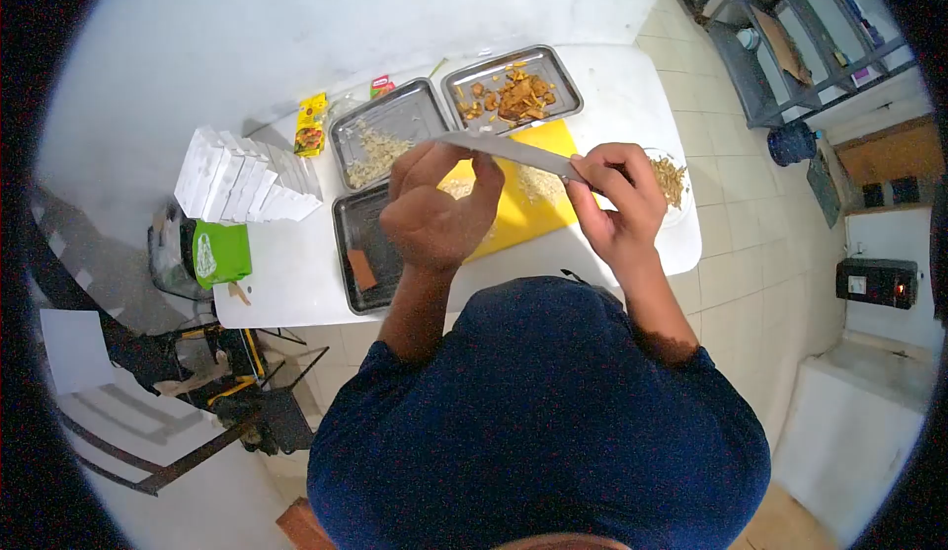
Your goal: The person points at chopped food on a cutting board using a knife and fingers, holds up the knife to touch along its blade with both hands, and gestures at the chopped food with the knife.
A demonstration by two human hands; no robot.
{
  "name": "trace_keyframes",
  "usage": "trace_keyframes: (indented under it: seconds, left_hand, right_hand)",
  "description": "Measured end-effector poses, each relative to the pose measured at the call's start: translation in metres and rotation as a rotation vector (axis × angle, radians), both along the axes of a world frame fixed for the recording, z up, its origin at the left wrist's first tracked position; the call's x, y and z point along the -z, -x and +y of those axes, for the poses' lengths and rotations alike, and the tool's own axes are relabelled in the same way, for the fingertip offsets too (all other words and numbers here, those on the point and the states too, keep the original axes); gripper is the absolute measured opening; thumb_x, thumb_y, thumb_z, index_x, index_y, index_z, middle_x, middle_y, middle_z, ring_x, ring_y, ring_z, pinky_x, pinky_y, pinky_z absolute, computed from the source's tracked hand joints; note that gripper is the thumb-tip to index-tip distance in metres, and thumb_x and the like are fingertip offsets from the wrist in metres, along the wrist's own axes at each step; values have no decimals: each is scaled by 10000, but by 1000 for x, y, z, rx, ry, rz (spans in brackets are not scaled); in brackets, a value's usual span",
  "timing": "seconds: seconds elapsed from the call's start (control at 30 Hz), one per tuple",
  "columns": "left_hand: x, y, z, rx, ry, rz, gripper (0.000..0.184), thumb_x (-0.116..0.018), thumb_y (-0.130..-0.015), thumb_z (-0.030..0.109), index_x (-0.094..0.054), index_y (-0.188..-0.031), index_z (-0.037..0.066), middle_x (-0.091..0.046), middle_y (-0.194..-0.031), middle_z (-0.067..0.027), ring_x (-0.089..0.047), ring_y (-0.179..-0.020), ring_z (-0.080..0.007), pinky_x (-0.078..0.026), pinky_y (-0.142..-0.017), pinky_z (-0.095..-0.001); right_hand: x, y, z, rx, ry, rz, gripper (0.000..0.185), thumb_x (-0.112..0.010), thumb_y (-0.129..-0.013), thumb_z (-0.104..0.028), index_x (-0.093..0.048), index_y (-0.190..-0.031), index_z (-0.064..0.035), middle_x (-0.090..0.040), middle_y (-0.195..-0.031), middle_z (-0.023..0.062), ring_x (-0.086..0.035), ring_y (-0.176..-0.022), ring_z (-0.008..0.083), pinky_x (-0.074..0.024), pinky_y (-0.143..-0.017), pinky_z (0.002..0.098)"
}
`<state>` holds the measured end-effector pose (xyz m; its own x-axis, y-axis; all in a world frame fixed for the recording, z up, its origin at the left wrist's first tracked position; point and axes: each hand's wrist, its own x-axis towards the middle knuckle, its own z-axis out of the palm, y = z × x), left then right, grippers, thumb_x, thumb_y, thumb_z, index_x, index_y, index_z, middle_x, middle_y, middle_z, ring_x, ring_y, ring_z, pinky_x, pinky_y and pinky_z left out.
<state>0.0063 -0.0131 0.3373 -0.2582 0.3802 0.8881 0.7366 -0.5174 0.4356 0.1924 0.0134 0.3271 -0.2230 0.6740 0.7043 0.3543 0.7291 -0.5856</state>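
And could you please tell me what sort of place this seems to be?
It looks like a food preparation area, perhaps a small kitchen or workroom: there is a knife held above a yellow cutting board, and metal trays with chopped food in two of them.

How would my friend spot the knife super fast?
Find the white table, then the yellow board on it. Over that board, the right hand holds the knife, with the left hand at its other end. Unlike the metal trays lying nearby, this long grey blade is held up.
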Motion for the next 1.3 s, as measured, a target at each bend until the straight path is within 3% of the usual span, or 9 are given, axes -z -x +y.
trace_keyframes:
  seconds: [0.1,0.33,0.67,0.77,0.87,0.97,1.17,1.3]
  left_hand:
    - [0,5,3,65,-94,11,378,-801,-682,-34,-457,-619,108,-713,-906,-89,-670,-854,-220,-534,-746,-314]
    - [2,0,1,-45,-72,125,351,-801,-683,-27,-473,-645,93,-709,-901,-88,-667,-844,-227,-529,-751,-322]
    - [-2,4,1,95,-3,44,414,-775,-708,-78,-394,-713,84,-698,-923,-148,-667,-841,-241,-523,-744,-342]
    - [1,-3,10,131,-136,-59,414,-780,-717,-60,-395,-729,93,-700,-926,-133,-667,-848,-237,-524,-739,-335]
    - [-4,-3,2,56,85,37,411,-779,-725,-46,-394,-720,96,-701,-940,-111,-667,-857,-228,-527,-742,-330]
    - [4,-5,8,110,-17,-26,400,-783,-724,-34,-407,-691,99,-704,-938,-90,-664,-861,-223,-530,-749,-329]
    - [-6,-7,-1,69,156,-9,388,-782,-716,-35,-428,-635,101,-704,-926,-83,-661,-855,-226,-531,-756,-324]
    - [-2,-5,5,69,27,6,396,-779,-716,-40,-415,-651,100,-702,-917,-80,-663,-853,-223,-530,-752,-323]
  right_hand:
    - [4,-2,4,-11,-29,-7,184,-718,-714,75,-680,-893,56,-594,-883,133,-606,-734,179,-516,-605,249]
    - [-4,5,2,-46,-15,34,168,-715,-730,70,-683,-894,54,-596,-866,119,-614,-727,170,-528,-615,240]
    - [0,9,4,-26,50,101,160,-753,-727,41,-696,-876,31,-605,-859,116,-615,-728,180,-520,-616,251]
    - [-6,12,5,-37,45,105,156,-756,-730,35,-695,-873,33,-606,-859,120,-619,-733,181,-526,-622,250]
    - [-4,14,8,-49,44,106,153,-757,-731,35,-694,-870,33,-609,-866,122,-621,-735,181,-525,-623,250]
    - [-2,16,8,-52,71,115,149,-759,-730,28,-693,-864,32,-610,-872,125,-623,-740,183,-527,-632,251]
    - [0,18,13,-59,2,102,144,-762,-729,16,-692,-855,24,-612,-849,121,-623,-731,198,-514,-628,273]
    - [12,18,16,-42,60,99,132,-762,-732,12,-695,-846,19,-611,-826,116,-620,-727,202,-504,-619,273]
